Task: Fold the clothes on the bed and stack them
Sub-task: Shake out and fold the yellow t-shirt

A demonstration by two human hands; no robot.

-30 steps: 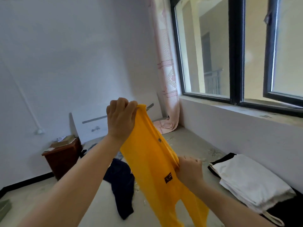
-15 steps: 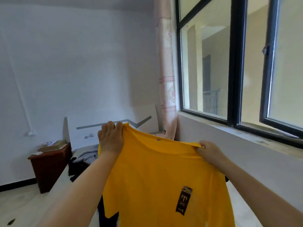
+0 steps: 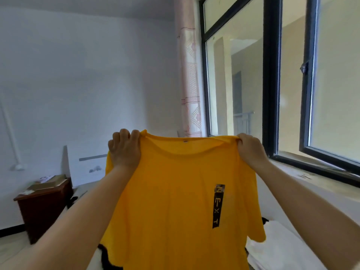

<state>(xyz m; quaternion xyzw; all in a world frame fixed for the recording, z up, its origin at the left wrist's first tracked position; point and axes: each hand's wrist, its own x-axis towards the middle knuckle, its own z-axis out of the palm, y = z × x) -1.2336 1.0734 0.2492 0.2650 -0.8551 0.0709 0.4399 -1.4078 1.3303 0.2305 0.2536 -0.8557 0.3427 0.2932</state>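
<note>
Head view is all I have, and it shows me holding the yellow T-shirt (image 3: 175, 201) up in the air in front of the window (image 3: 272, 75). My left hand (image 3: 124, 151) is curled tight over the left shoulder seam, fingers wrapped over the top edge; my right hand (image 3: 251, 151) pinches the right shoulder the same way, bunching a little cloth. The collar sags between the two hands and the body hangs straight down, with a dark vertical label (image 3: 218, 206) on the chest side nearer my right hand. The bed (image 3: 81, 193) lies below and is mostly hidden behind the shirt; a folded white garment (image 3: 282, 248) sits at lower right, near the wall under the window, and something dark (image 3: 109, 258) peeks out under the hem. A brown cabinet (image 3: 44, 205) stands by the far wall at left.

I judge the shirt to be thin, light and limp: it drapes with no stiffness and lets light through. The shoulders look like the right place to hold it, since it hangs flat from there and should lay down evenly for folding.
</note>
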